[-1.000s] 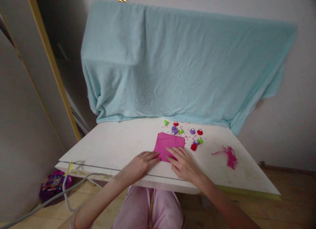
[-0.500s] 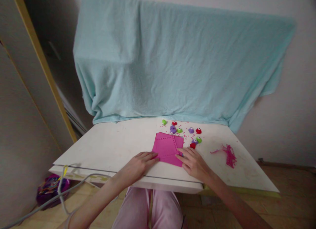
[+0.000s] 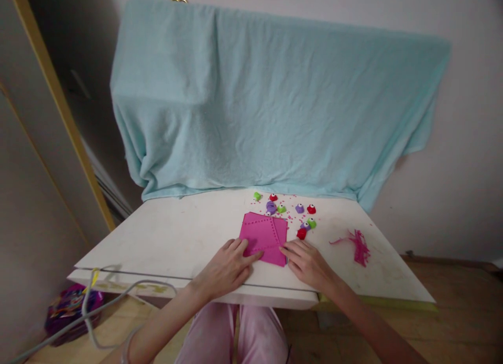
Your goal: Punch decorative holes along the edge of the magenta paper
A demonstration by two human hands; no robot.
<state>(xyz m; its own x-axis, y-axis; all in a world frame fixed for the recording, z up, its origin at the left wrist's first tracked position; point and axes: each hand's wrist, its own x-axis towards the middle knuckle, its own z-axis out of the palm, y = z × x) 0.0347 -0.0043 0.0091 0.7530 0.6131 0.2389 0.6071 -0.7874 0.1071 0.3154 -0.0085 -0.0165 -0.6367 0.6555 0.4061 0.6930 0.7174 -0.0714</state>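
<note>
A folded pink paper sheet (image 3: 264,237) with rows of punched dots lies on the white table (image 3: 176,233). My left hand (image 3: 226,267) rests flat on the table, fingertips pressing the sheet's left lower edge. My right hand (image 3: 310,262) lies at the sheet's right lower corner, fingertips touching its edge. Neither hand grips anything. Several small craft punches (image 3: 304,225) in red, purple and green sit just behind the sheet, with tiny pink paper dots scattered among them.
A pile of pink paper strips (image 3: 356,243) lies on the table's right side. A light blue cloth (image 3: 267,102) hangs over something behind the table. A grey cable (image 3: 94,306) trails off the front left edge. A purple bag (image 3: 68,311) sits on the floor.
My right hand slid from the middle of the pink sheet to its right lower corner. My left hand moved slightly further onto the sheet's left edge.
</note>
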